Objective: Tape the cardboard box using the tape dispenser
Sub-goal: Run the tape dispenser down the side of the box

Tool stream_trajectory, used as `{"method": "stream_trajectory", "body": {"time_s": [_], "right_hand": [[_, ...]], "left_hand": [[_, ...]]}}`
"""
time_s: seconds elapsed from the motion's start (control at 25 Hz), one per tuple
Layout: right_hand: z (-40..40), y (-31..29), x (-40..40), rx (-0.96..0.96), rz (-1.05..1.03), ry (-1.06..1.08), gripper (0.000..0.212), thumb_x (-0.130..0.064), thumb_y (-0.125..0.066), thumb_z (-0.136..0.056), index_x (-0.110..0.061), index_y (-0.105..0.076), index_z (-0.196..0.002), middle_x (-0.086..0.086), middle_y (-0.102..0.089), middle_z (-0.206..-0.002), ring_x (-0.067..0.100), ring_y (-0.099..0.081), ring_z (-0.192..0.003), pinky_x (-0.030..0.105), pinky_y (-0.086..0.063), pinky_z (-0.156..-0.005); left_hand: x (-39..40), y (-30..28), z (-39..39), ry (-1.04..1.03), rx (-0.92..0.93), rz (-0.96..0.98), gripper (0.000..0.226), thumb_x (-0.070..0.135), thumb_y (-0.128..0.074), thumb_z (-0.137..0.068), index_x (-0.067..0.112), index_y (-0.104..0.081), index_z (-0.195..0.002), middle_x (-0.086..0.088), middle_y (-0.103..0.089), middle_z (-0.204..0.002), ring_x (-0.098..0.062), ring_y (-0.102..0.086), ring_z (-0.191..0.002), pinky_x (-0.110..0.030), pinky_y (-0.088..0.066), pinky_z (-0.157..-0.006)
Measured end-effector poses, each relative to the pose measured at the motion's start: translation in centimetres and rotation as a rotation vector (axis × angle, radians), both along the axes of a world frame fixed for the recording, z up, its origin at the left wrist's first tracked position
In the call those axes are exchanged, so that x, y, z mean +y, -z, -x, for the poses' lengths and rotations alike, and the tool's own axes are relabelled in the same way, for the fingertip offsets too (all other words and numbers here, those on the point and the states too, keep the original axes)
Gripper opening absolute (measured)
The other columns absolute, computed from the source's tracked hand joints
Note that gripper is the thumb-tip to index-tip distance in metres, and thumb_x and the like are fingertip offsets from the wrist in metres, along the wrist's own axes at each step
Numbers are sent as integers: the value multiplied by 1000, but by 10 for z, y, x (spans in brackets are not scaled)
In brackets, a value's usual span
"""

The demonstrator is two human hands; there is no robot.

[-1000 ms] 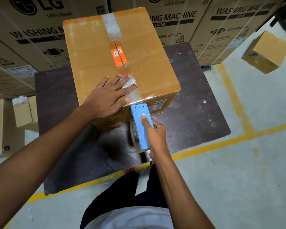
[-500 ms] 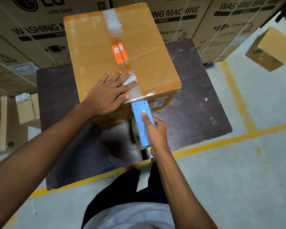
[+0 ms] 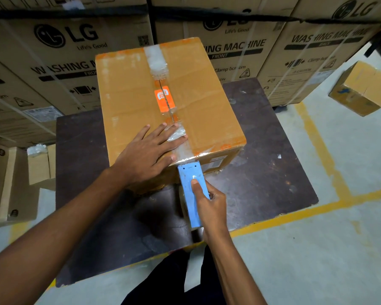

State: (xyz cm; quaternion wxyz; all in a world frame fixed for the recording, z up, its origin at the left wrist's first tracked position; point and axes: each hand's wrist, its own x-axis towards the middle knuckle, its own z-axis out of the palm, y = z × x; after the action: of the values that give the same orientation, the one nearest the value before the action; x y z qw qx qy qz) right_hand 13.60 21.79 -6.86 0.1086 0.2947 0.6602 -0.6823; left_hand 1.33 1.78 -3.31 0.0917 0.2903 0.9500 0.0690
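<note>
A brown cardboard box [image 3: 130, 95] stands on a dark table [image 3: 262, 150]. Clear tape and an orange sticker [image 3: 165, 100] run along its top seam. My left hand [image 3: 145, 155] lies flat on the near part of the lid, fingers spread over the crinkled tape. My right hand [image 3: 211, 205] grips a blue tape dispenser [image 3: 190, 186], index finger pressed on its top. The dispenser's toothed end touches the box's near top edge at the seam. Its tape roll is mostly hidden beneath it.
Large washing-machine cartons [image 3: 284, 51] line the back. Smaller cardboard boxes [image 3: 40, 166] sit on the floor at left, and another box [image 3: 361, 89] lies at right. Yellow lines [image 3: 317, 133] mark the grey floor around the table.
The dispenser's toothed end has risen slightly up the box's front face to the top edge. My left hand stays flat on the lid. The view has shifted downward.
</note>
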Motion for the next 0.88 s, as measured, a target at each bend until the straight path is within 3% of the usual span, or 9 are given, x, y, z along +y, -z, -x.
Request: {"method": "stream_trajectory", "body": {"time_s": [0.28, 0.48, 0.64, 0.8, 0.88], "right_hand": [[-17, 12, -1, -206, 71, 39, 23, -39, -73, -96, -21, -83, -106, -2, -83, -94, 17, -76, -84, 29, -58, -67], [-18, 18, 6, -111, 30, 34, 25, -42, -71, -97, -27, -81, -115, -3, -83, -104, 18, -78, -94, 34, -62, -77], [-15, 13, 12, -78, 0, -24, 21, -46, -66, -99, -37, -77, -115, -9, -81, -111, 14, -77, -101, 39, -64, -88], [-11, 5, 17, -54, 12, -85, 33, -44, -60, -103, -35, -67, -134, -7, -74, -126, 11, -71, -110, 29, -60, -84], [-7, 3, 20, -43, 13, -85, 28, -41, -61, -103, -36, -67, -131, -6, -74, -126, 12, -71, -109, 25, -57, -78]], "left_hand": [[-1, 1, -1, -5, -10, -15, 59, 54, -21, -111, 45, -12, -169, 3, -9, -181, -26, -9, -167, -59, -10, -132], [6, 1, -2, -43, 2, -3, 75, 78, -20, -101, 45, -14, -168, 1, -14, -180, -28, -15, -166, -60, -11, -132], [9, 2, -2, -34, 27, 54, 83, 80, -28, -97, 42, -11, -169, -3, -14, -180, -32, -17, -166, -62, -13, -131], [9, 3, -3, -39, 30, 44, 83, 80, -28, -97, 41, -13, -169, -3, -15, -180, -32, -18, -165, -63, -14, -131], [10, 4, -2, -55, 36, 32, 82, 80, -27, -98, 42, -14, -169, -3, -16, -180, -32, -19, -165, -63, -14, -131]]}}
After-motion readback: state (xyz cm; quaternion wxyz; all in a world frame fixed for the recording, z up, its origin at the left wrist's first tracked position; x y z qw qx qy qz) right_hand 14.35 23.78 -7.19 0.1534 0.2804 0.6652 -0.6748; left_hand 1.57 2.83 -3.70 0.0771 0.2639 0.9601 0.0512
